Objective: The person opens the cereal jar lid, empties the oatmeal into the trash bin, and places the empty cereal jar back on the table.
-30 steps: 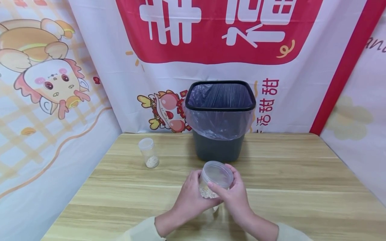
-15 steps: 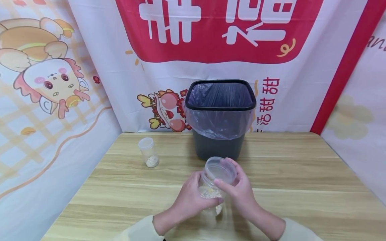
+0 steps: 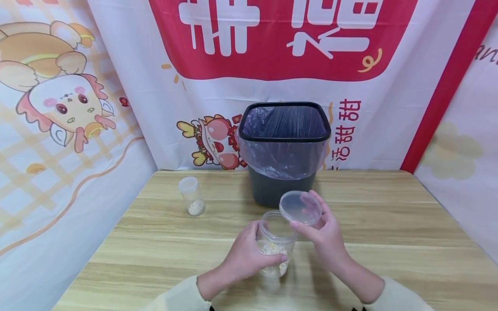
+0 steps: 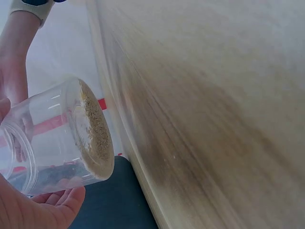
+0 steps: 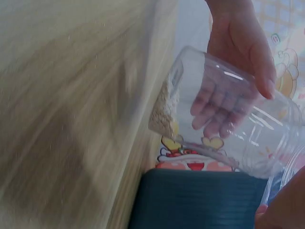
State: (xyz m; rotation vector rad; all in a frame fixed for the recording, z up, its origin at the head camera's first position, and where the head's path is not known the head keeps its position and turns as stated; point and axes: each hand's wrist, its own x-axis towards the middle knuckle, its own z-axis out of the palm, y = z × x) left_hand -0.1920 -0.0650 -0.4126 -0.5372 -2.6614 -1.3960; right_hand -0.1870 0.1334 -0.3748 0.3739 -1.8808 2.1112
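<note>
My left hand (image 3: 250, 255) grips a clear plastic jar (image 3: 278, 233) around its side, above the tabletop. Pale flakes (image 5: 164, 112) lie in the bottom of the jar, heaped to one side in the wrist views. The jar's mouth is uncovered and tilts a little. My right hand (image 3: 328, 235) pinches a clear round lid (image 3: 299, 208) by its edge, thumb in front and fingers behind. That lid is just right of and above the jar's rim. A smaller clear jar (image 3: 192, 196) with pale bits at its bottom stands apart at the left.
A dark trash bin (image 3: 282, 190) with a clear liner folded over its black rim stands at the back of the wooden table (image 3: 389, 224). Printed cloths (image 3: 373, 129) hang behind the table and on both sides.
My right hand has lifted the lid off the jar and moved it up and to the right. The left hand keeps its grip on the jar, which now tilts less.
</note>
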